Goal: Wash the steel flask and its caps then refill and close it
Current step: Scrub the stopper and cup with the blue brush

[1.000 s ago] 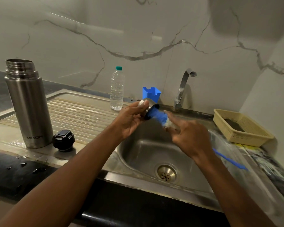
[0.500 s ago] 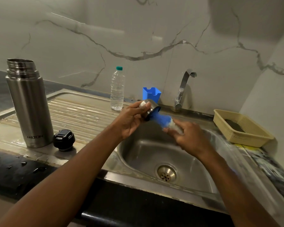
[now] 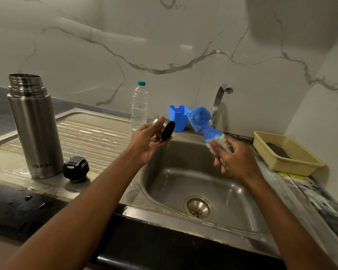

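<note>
Marble walls backed the steel sink (image 3: 183, 184), its basin open beneath both hands. Left hand (image 3: 147, 142) gripped the cup cap (image 3: 167, 131), mouth facing right. Right hand (image 3: 235, 158) clutched the bottle brush (image 3: 201, 119), angled far-left, clear of the cap.

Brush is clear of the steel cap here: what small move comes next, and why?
Probably swing the steel cap in the left hand under the tap to rinse it: the brush, gripped by the right hand, is out of the cap, and no water runs.
</note>
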### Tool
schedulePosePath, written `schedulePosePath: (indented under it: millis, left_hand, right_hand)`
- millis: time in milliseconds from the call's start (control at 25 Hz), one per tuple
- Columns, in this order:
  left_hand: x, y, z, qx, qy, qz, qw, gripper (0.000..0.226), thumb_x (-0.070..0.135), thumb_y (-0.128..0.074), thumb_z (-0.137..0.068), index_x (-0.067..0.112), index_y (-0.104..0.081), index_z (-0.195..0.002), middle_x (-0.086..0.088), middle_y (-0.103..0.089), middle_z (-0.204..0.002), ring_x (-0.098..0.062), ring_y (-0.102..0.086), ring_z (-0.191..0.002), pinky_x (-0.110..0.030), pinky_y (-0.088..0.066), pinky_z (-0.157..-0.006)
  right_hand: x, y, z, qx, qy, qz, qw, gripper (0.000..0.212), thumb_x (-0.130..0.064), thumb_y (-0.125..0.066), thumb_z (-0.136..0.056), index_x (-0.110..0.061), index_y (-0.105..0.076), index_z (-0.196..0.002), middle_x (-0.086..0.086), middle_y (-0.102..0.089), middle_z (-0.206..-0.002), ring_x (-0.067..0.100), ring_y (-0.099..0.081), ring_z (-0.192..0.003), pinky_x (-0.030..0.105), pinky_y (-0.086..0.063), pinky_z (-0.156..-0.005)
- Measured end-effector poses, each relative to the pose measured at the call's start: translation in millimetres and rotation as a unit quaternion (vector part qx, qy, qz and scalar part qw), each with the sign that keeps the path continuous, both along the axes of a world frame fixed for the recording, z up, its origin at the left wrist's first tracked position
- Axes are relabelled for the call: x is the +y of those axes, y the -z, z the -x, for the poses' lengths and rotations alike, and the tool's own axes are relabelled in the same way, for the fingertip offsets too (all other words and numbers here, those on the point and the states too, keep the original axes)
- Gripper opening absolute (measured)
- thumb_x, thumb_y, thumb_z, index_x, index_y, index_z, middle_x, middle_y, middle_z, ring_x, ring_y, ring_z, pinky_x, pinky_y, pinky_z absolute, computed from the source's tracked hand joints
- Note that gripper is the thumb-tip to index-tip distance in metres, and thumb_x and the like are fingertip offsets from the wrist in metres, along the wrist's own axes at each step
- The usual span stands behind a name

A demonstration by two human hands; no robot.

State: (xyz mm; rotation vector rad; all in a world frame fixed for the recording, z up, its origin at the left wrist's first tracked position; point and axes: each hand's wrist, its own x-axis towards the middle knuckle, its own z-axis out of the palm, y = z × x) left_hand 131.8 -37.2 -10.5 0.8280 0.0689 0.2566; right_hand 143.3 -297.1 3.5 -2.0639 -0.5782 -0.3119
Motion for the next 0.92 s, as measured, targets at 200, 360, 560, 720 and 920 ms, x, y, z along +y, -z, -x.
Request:
schedulePosePath:
  millis: [200,360,560,720,920]
  left_hand:
    - [-4.3,3.1,-0.5,-0.045,0.049,-0.073,0.995,0.038,0.021,-0.076,-0.079,0.006,-0.069,-0.113,-0.018,-0.067,-0.115,-0.036,-0.066,-0.114,-0.047,-0.057,-0.098]
    - [-8.5,2.2,1.3,-0.029,0.057,-0.079,0.995,0.056,0.014,-0.079,-0.080,0.004,-0.064,-0.133,-0.018,-0.067,-0.127,-0.041,-0.068,-0.115,-0.046,-0.062,-0.087]
    - [-16.0,4.1,-1.4,-0.005,0.050,-0.069,0.996,0.034,0.011,-0.062,-0.099,0.002,-0.062,-0.131,-0.026,-0.059,-0.134,-0.041,-0.066,-0.118,-0.049,-0.063,-0.085]
    - [-18.0,0.5,0.6,-0.026,0.055,-0.078,0.995,0.032,0.014,-0.063,-0.097,0.001,-0.066,-0.126,-0.018,-0.071,-0.120,-0.041,-0.069,-0.113,-0.052,-0.056,-0.096]
    - [-19.7,-1.9,3.1,-0.036,0.058,-0.096,0.993,0.054,0.009,-0.077,-0.077,0.001,-0.066,-0.129,-0.023,-0.066,-0.132,-0.042,-0.068,-0.115,-0.047,-0.060,-0.092]
  right_hand:
    - [14.2,-2.0,13.7,0.081,-0.100,-0.086,0.988,0.030,-0.045,-0.059,-0.100,-0.015,-0.066,-0.101,0.011,-0.069,-0.069,0.023,-0.053,-0.046,0.025,-0.043,-0.041]
    - [16.8,3.3,13.8,0.050,-0.076,-0.031,0.995,0.027,-0.046,-0.059,-0.100,-0.019,-0.064,-0.094,0.008,-0.065,-0.059,0.020,-0.051,-0.041,0.024,-0.042,-0.042]
    - [18.6,11.0,11.8,0.019,-0.058,-0.003,0.998,0.021,-0.044,-0.060,-0.101,-0.024,-0.064,-0.097,0.008,-0.065,-0.057,0.019,-0.052,-0.040,0.024,-0.044,-0.045]
    - [16.5,8.1,13.2,-0.003,-0.066,0.009,0.998,0.020,-0.047,-0.059,-0.100,-0.028,-0.064,-0.103,0.008,-0.066,-0.060,0.016,-0.054,-0.041,0.024,-0.047,-0.045]
    - [13.4,6.4,14.4,-0.029,-0.049,0.021,0.998,0.021,-0.049,-0.059,-0.099,-0.029,-0.063,-0.101,0.007,-0.066,-0.062,0.013,-0.056,-0.042,0.021,-0.047,-0.045]
